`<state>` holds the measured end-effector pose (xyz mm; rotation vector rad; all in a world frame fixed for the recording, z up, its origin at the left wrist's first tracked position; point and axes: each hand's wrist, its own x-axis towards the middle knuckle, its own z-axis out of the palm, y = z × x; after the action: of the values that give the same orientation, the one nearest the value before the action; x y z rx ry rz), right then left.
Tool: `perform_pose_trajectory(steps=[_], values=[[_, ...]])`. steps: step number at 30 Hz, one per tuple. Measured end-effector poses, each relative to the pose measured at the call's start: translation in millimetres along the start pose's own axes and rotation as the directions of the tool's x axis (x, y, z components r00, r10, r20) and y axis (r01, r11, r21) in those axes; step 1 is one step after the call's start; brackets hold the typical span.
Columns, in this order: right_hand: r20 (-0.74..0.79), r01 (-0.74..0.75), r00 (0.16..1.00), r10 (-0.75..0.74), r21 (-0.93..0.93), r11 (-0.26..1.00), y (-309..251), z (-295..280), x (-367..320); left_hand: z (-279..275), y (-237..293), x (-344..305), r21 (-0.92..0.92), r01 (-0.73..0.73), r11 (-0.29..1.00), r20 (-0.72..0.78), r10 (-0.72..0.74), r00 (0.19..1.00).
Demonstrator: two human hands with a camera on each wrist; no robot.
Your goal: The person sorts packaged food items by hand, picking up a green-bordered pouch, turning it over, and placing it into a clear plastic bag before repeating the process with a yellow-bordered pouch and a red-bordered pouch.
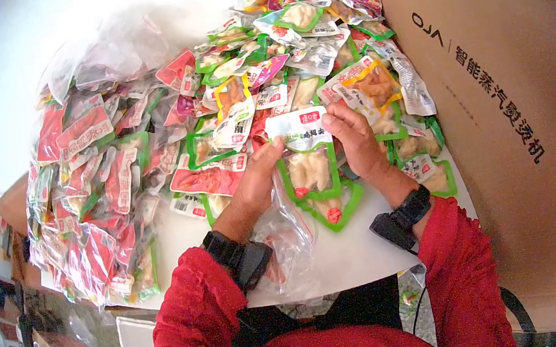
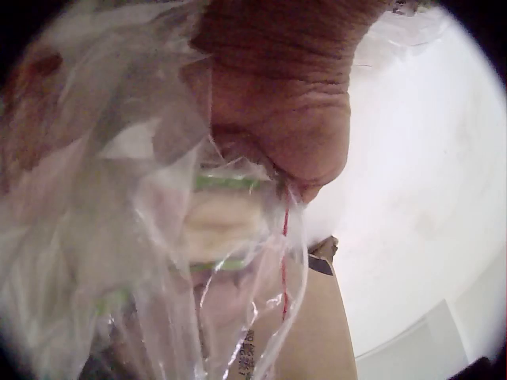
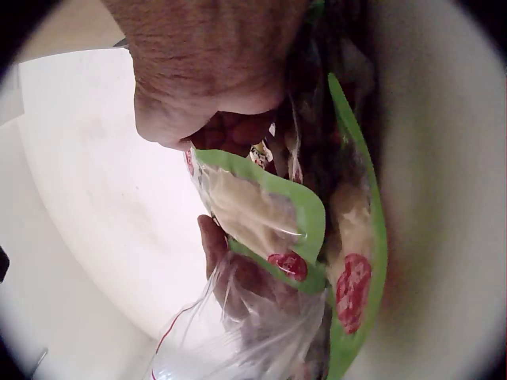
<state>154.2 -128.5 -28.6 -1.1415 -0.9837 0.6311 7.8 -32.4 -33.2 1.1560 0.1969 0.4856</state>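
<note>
A vacuum-sealed food pouch [image 1: 310, 172] with a green border, a white label and pale pieces inside stands between the two hands in the head view. My right hand [image 1: 359, 141] pinches its top right corner, thumb on the label. From my left hand [image 1: 255, 181] hangs a clear zip bag [image 1: 288, 241] with a red seal line; the left thumb lies at the pouch's left edge. The left wrist view shows the zip bag [image 2: 261, 285] bunched under the hand. Another green-edged pouch [image 3: 356, 277] lies just behind the held one in the right wrist view.
Loose food pouches [image 1: 303, 16] are heaped on the white table beyond the hands. To the left is a pile of filled clear bags [image 1: 94, 197], with crumpled clear plastic [image 1: 117, 49] behind it. A large cardboard box [image 1: 512, 119] stands along the right side.
</note>
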Motion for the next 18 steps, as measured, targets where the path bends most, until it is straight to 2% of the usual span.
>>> perform_pose_trajectory(steps=[5, 7, 9, 13, 16, 17, 18], values=[[-0.047, 0.062, 0.997, -0.057, 0.098, 0.993, 18.6, -4.9, 7.1, -9.0, -7.4, 4.9, -0.156, 0.093, 0.983, 0.060, -0.085, 0.995], [-0.057, 0.073, 0.996, -0.067, 0.111, 0.991, 17.9, -5.8, 8.9, -16.3, -11.4, 8.1, -0.087, 0.080, 0.993, 0.102, -0.071, 0.992], [-0.075, 0.016, 0.997, -0.001, 0.202, 0.979, 15.1, -6.5, 8.3, -20.5, -14.8, 9.0, -0.069, 0.094, 0.993, 0.079, -0.089, 0.993], [-0.078, 0.018, 0.997, -0.002, 0.207, 0.978, 15.9, -5.7, 8.2, -19.8, -13.3, 6.2, 0.002, 0.109, 0.994, 0.071, -0.109, 0.992], [-0.146, 0.057, 0.989, -0.023, 0.230, 0.972, 13.5, -0.6, 9.4, -16.2, -11.0, 5.3, -0.070, 0.127, 0.989, 0.127, -0.117, 0.985], [-0.168, 0.027, 0.986, 0.020, 0.273, 0.962, 9.6, 0.5, 7.8, -16.8, -10.9, 5.5, -0.071, 0.128, 0.989, 0.126, -0.118, 0.985], [-0.188, -0.001, 0.980, 0.064, 0.317, 0.948, 6.2, 2.0, 6.6, -17.9, -10.6, 5.7, 0.020, 0.102, 0.995, 0.146, -0.104, 0.984]])
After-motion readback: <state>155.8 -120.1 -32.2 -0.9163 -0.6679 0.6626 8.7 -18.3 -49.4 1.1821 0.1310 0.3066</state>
